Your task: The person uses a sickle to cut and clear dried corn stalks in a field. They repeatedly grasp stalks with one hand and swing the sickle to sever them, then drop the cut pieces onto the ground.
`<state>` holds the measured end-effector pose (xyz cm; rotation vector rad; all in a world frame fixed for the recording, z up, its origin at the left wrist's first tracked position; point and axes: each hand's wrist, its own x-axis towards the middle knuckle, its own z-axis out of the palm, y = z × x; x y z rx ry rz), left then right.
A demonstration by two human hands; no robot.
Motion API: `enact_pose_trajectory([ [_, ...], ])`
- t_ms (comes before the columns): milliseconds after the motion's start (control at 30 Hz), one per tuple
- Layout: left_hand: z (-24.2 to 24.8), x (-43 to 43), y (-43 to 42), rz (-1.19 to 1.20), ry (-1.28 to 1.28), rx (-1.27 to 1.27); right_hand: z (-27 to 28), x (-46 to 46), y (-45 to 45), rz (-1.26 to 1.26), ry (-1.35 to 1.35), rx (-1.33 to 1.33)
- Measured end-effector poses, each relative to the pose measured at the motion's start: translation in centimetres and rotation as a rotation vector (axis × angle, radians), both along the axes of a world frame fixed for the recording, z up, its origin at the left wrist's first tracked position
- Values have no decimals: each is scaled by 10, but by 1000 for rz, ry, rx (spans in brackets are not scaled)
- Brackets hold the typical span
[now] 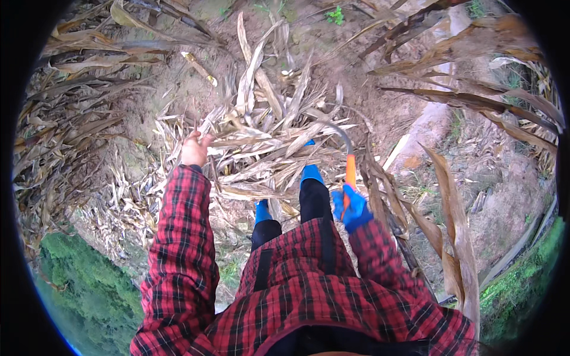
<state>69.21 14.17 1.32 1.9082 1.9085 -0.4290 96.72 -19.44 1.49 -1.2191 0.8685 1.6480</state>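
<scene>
My right hand, in a blue glove, is closed around the orange handle of a sickle. The sickle's curved grey blade arcs up and to the left over dry corn leaves. My left hand is bare and reaches forward above the left side of a heap of dry corn leaves and stalks. A brownish stalk lies by its thumb side; whether the fingers grip anything cannot be made out. Beneath the heap's near edge, my blue boots are partly covered by leaves.
Thick dry corn foliage lines the left. Dry corn plants lean in on the right, close to my right arm. A short cut stalk lies on bare soil ahead. Cut stubble shows beyond the heap.
</scene>
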Motion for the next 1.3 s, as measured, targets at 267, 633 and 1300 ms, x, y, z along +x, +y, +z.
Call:
enact_pose_trajectory([
  [267, -69, 162, -3, -481, -499, 307, -132, 34, 149, 167, -293, 190],
  [633, -144, 204, 19, -918, -315, 416, -290, 8, 204, 392, -70, 130],
  [1300, -89, -126, -121, -130, -244, -440, 3, -98, -210, -52, 29, -359],
])
